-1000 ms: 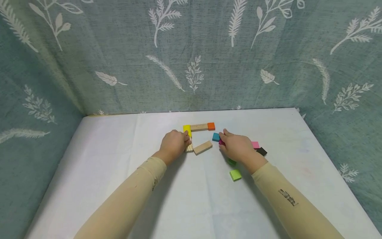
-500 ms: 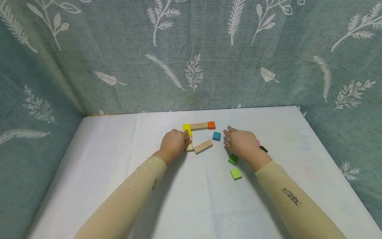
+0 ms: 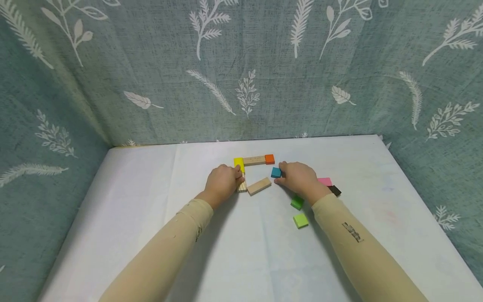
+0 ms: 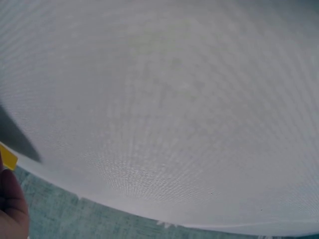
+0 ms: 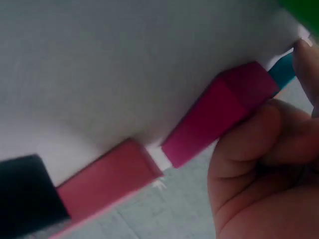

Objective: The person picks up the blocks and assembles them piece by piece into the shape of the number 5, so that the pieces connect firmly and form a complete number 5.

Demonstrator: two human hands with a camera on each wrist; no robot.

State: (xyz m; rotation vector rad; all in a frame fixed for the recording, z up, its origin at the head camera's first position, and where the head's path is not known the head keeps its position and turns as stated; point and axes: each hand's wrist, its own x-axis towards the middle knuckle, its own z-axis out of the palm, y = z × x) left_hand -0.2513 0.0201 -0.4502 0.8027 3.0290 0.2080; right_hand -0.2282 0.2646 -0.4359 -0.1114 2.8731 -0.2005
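In the head view, my left hand [image 3: 222, 183] holds a pale striped wooden block [image 3: 242, 187] with bent fingers. A yellow block [image 3: 239, 162] joins its far end; part of the row is hidden by my fingers. The left wrist view catches only my thumb and a corner of yellow. My right hand [image 3: 300, 178] has its thumb and forefinger on two sides of a small blue block [image 3: 276, 172]. Beneath that hand, a magenta block [image 5: 219, 112] lies near my curled fingers in the right wrist view.
A plain wooden block [image 3: 254, 160] with an orange block [image 3: 269, 159] extends from the yellow one. Another wooden block [image 3: 259, 186] lies slanted nearby. Pink [image 3: 325, 181], black [image 3: 335, 191], dark green [image 3: 297, 203] and light green [image 3: 301, 220] blocks lie on the white tabletop [image 3: 234, 260].
My right hand lifted away to the right of the blue block, then came back left, its fingertips now at that block. My left hand has stayed in place.
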